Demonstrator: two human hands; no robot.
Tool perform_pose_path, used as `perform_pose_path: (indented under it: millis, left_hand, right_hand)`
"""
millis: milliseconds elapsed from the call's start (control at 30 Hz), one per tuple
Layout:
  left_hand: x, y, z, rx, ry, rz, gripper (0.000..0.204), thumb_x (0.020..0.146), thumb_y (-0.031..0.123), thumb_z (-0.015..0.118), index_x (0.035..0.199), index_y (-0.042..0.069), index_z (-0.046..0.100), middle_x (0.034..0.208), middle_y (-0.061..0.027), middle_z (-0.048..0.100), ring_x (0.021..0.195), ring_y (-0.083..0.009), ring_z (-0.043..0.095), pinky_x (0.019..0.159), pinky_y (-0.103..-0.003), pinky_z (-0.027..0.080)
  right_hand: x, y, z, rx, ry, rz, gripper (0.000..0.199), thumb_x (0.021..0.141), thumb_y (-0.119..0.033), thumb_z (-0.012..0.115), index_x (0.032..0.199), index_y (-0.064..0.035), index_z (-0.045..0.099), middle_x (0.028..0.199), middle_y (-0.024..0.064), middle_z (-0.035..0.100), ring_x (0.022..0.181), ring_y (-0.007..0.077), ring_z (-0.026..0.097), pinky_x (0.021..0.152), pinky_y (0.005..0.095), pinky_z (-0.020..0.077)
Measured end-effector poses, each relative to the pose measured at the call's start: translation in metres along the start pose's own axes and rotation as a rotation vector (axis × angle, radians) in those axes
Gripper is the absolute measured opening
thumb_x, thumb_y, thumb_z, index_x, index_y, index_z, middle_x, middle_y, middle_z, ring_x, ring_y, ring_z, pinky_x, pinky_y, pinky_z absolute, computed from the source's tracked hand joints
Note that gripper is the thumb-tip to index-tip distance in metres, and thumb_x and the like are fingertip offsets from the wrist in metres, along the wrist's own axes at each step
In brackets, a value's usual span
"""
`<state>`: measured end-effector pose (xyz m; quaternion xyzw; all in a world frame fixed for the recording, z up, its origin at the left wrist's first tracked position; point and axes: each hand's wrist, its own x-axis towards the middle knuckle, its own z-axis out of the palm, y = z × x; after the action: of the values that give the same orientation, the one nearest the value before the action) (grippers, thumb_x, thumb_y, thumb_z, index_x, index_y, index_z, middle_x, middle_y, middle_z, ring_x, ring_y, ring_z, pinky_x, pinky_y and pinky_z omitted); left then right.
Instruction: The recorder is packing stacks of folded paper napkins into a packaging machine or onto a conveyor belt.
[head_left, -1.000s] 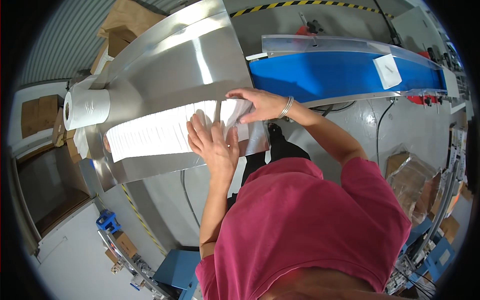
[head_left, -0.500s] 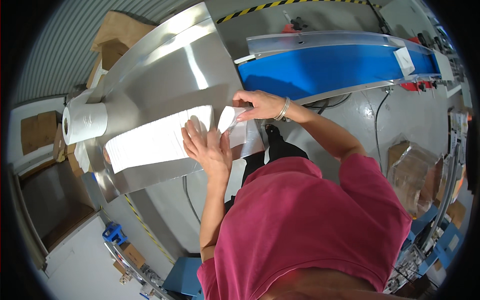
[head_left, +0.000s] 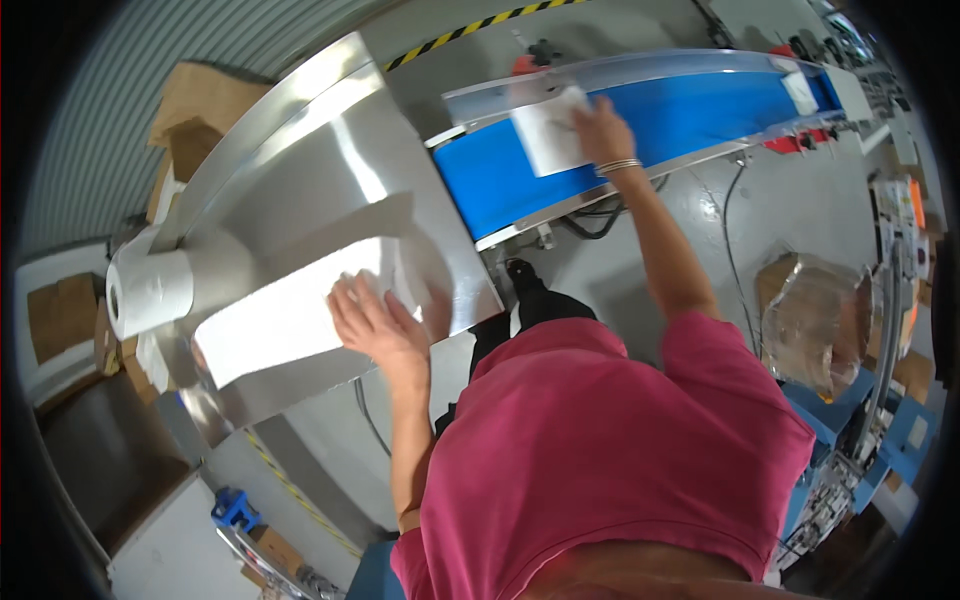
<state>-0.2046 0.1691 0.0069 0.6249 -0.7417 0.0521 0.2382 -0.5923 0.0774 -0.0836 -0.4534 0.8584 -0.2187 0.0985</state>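
Observation:
A row of thin white sheets (head_left: 285, 318) lies close-packed on the metal table, fanned along its front. My left hand (head_left: 378, 322) rests at the right end of this row, fingers spread and palm down. Out over the blue conveyor belt (head_left: 660, 118), my right hand (head_left: 606, 138) is at the right edge of a single flat white sheet (head_left: 548, 135). The fingers look closed on that edge, though motion blurs them. Whether the sheet touches the belt I cannot tell.
On the metal table (head_left: 300, 180) a large white roll (head_left: 150, 290) stands at the left. Another white piece (head_left: 798, 93) sits at the conveyor's far right end. A clear rail (head_left: 690, 63) runs along the belt's far side. Brown cardboard (head_left: 205, 105) lies behind the table.
My right hand has carried a white sheet from the table's right edge out over the conveyor. My left hand has stayed by the row with its fingers spread. The whole view has shifted slightly.

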Motion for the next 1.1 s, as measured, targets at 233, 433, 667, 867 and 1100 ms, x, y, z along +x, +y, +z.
perform_pose_path:
  millis: [233,433,667,867,1100]
  left_hand:
    - [0.003,0.008,0.001,-0.115,0.039,0.014,0.041,0.084,0.002,0.06,0.125,0.005,0.056,0.137,-0.0186,0.043,0.129,-0.0422,0.036,0.103,-0.052,0.031]
    - [0.0,-0.002,-0.002,-0.102,0.031,0.041,0.037,0.084,0.002,0.061,0.12,0.011,0.062,0.138,-0.0169,0.043,0.131,-0.0412,0.033,0.105,-0.052,0.027]
    - [0.002,-0.004,-0.007,-0.097,0.062,0.007,0.038,0.087,0.012,0.062,0.124,0.007,0.058,0.143,-0.0191,0.036,0.133,-0.0421,0.029,0.105,-0.055,0.023]
    - [0.006,-0.019,-0.007,-0.086,0.021,-0.018,0.041,0.086,0.009,0.063,0.126,0.004,0.055,0.138,-0.0181,0.041,0.129,-0.042,0.034,0.104,-0.053,0.028]
    - [0.002,-0.026,-0.003,-0.106,0.09,0.0,0.03,0.084,0.007,0.065,0.115,0.008,0.064,0.136,-0.0158,0.044,0.128,-0.0407,0.036,0.102,-0.052,0.03]
  right_hand:
    - [-0.037,-0.052,-0.034,-0.013,0.344,-0.561,0.053,0.079,-0.022,0.073,0.126,-0.0098,0.052,0.123,0.0132,0.054,0.113,0.0305,0.052,0.092,0.0412,0.0426]
    - [-0.107,-0.163,0.001,0.653,-0.706,-0.828,0.049,0.074,-0.011,0.074,0.119,-0.012,0.055,0.116,0.0082,0.055,0.105,0.0238,0.055,0.087,0.0332,0.0474]
    - [-0.109,-0.173,0.021,0.762,-0.91,-0.866,0.039,0.082,-0.021,0.072,0.114,-0.0071,0.055,0.109,0.0075,0.057,0.101,0.0186,0.056,0.085,0.0326,0.0467]
    - [-0.042,-0.057,0.043,0.988,-0.524,-0.125,0.033,0.091,-0.034,0.062,0.101,-0.0029,0.057,0.081,0.0015,0.06,0.072,0.009,0.053,0.064,0.0271,0.0466]
    - [-0.042,-0.085,-0.014,-0.01,0.172,-0.561,0.052,0.072,-0.018,0.078,0.117,-0.0064,0.055,0.117,0.0137,0.056,0.11,0.0298,0.053,0.09,0.0374,0.0458]
